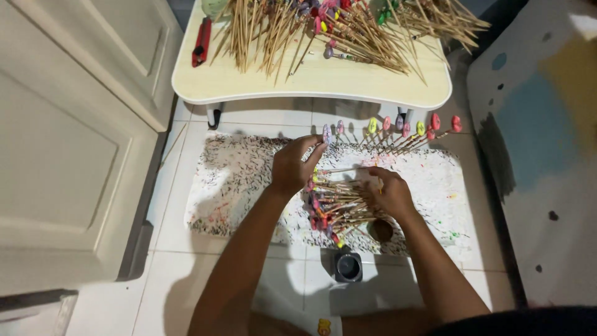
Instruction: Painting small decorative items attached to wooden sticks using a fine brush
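- Up front, the left hand (292,167) reaches forward over the paint-speckled white foam board (236,186) that lies on the tiled floor (180,249); its fingers (314,147) are pinched narrow on one thin bamboo stick with a purple bead top (326,133), at the left end of the standing row.
- The right hand (390,191) sits just beside the left, its fingers curled shut around the bundle of bamboo sticks (339,208), whose painted tips fan out to the left between the two hands; the sticks in the bundle are too many and too tangled to count.
- A row of painted sticks (404,132) stands stuck into the far edge of the foam board: about nine tops show, in purple, yellow, pink and red.
- One small dark jar (348,266) stands on the floor near the board's near edge, below the bundle, and one round brown lid or cup (380,231) lies just beside the right wrist.
- Beyond the board stands one low pale table (311,84), bearing a big heap of loose sticks (336,28), beyond counting, and one red utility knife (201,42) at its left end.
- A cream cabinet door (68,137) fills the left side.
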